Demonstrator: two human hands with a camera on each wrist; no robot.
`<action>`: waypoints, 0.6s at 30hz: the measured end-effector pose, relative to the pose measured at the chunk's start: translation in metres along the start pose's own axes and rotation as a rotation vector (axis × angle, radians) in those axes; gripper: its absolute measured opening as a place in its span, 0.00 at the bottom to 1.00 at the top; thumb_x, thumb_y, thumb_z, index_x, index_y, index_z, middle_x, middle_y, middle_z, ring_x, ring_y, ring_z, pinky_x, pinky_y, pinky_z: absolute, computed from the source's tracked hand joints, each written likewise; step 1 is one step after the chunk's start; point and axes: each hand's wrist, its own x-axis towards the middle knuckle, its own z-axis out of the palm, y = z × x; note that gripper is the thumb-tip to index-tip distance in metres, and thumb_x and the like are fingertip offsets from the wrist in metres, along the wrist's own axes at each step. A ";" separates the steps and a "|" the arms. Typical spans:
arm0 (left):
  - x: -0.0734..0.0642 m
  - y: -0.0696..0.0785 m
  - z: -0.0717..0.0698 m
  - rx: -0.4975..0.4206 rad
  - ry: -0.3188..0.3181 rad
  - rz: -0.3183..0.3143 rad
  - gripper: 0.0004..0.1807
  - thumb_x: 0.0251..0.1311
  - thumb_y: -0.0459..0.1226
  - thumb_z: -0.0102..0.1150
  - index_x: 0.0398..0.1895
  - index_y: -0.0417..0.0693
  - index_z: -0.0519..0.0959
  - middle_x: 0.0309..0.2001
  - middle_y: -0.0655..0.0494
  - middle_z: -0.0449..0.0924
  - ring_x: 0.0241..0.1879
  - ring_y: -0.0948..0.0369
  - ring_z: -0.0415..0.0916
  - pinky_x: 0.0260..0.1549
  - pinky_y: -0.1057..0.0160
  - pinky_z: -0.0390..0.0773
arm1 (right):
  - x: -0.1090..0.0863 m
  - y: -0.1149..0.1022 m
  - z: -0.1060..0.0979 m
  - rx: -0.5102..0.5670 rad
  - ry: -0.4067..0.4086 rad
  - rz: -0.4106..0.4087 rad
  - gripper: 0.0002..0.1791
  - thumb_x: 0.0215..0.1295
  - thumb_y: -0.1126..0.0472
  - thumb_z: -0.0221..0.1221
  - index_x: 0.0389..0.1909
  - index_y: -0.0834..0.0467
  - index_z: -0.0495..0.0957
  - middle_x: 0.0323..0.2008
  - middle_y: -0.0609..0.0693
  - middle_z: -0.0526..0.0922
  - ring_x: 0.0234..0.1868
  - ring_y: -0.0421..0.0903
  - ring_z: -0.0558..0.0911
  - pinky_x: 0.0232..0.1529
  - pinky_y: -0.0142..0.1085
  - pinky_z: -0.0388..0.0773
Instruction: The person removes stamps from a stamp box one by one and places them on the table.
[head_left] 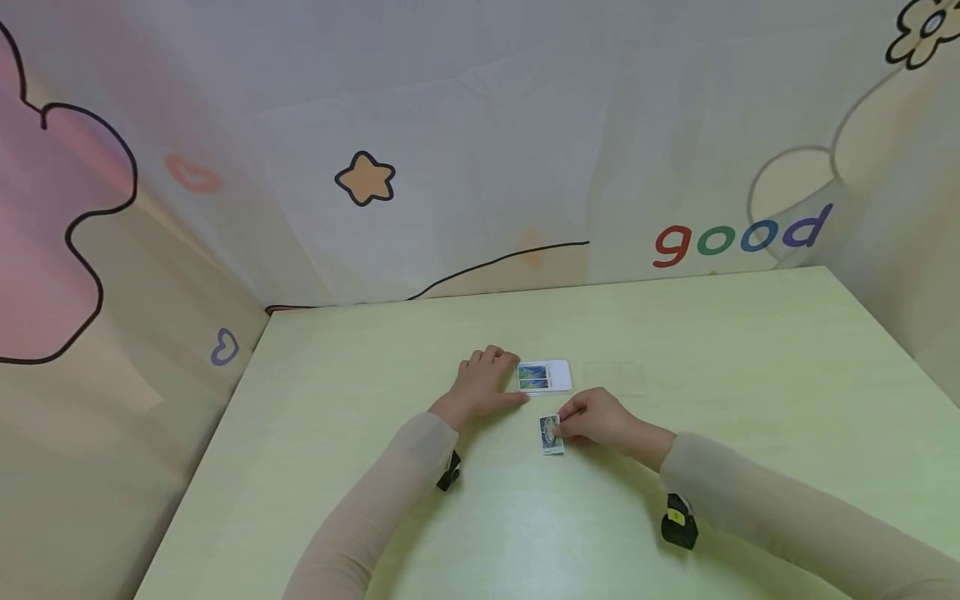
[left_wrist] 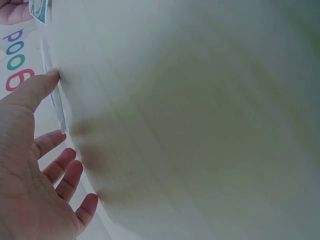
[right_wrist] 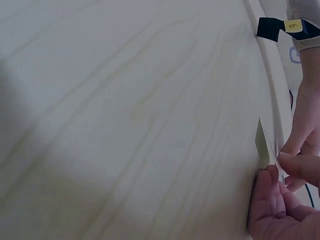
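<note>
A white card (head_left: 560,377) lies flat on the table, with two blue-green stamps (head_left: 534,377) at its left end. My left hand (head_left: 483,385) rests beside that end, thumb and forefinger at the card's corners; the left wrist view shows the hand (left_wrist: 30,150) with its fingers spread along the tabletop. Nearer to me, my right hand (head_left: 600,418) pinches a small stamp (head_left: 550,435) with a dark picture and pale border. In the right wrist view, the thumb and fingers of this hand (right_wrist: 280,210) grip the stamp's edge (right_wrist: 263,142), which stands tilted from the tabletop.
A thin clear plastic sleeve (head_left: 615,378) lies right of the white card. The pale green table (head_left: 360,350) meets a printed cloth backdrop (head_left: 480,167) at its far edge. Black wrist cameras hang under both sleeves, the right one (head_left: 678,522) low over the table.
</note>
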 end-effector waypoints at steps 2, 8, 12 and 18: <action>0.000 0.000 0.000 0.001 0.000 -0.001 0.35 0.58 0.56 0.58 0.66 0.53 0.66 0.63 0.49 0.64 0.61 0.50 0.62 0.60 0.49 0.61 | -0.001 0.000 0.001 0.002 0.006 0.002 0.10 0.59 0.65 0.62 0.38 0.69 0.81 0.27 0.50 0.81 0.26 0.40 0.75 0.29 0.32 0.77; -0.001 -0.001 -0.001 -0.004 -0.001 0.008 0.35 0.58 0.56 0.59 0.66 0.52 0.66 0.64 0.49 0.64 0.61 0.50 0.62 0.59 0.48 0.62 | -0.002 0.001 0.002 0.049 0.042 0.011 0.12 0.63 0.65 0.56 0.40 0.71 0.82 0.27 0.52 0.83 0.27 0.41 0.78 0.32 0.34 0.80; -0.001 0.000 -0.001 -0.013 0.003 0.014 0.35 0.58 0.56 0.59 0.66 0.51 0.66 0.64 0.48 0.64 0.61 0.50 0.62 0.59 0.48 0.62 | -0.002 0.003 0.003 0.075 0.066 0.017 0.14 0.65 0.64 0.55 0.40 0.72 0.81 0.27 0.52 0.83 0.26 0.40 0.78 0.31 0.34 0.80; -0.001 -0.001 -0.001 -0.006 0.012 0.014 0.36 0.57 0.56 0.59 0.65 0.51 0.67 0.63 0.49 0.65 0.60 0.51 0.62 0.58 0.49 0.63 | -0.002 0.003 0.003 0.100 0.076 0.031 0.14 0.65 0.63 0.55 0.40 0.73 0.81 0.26 0.52 0.82 0.26 0.40 0.78 0.31 0.33 0.80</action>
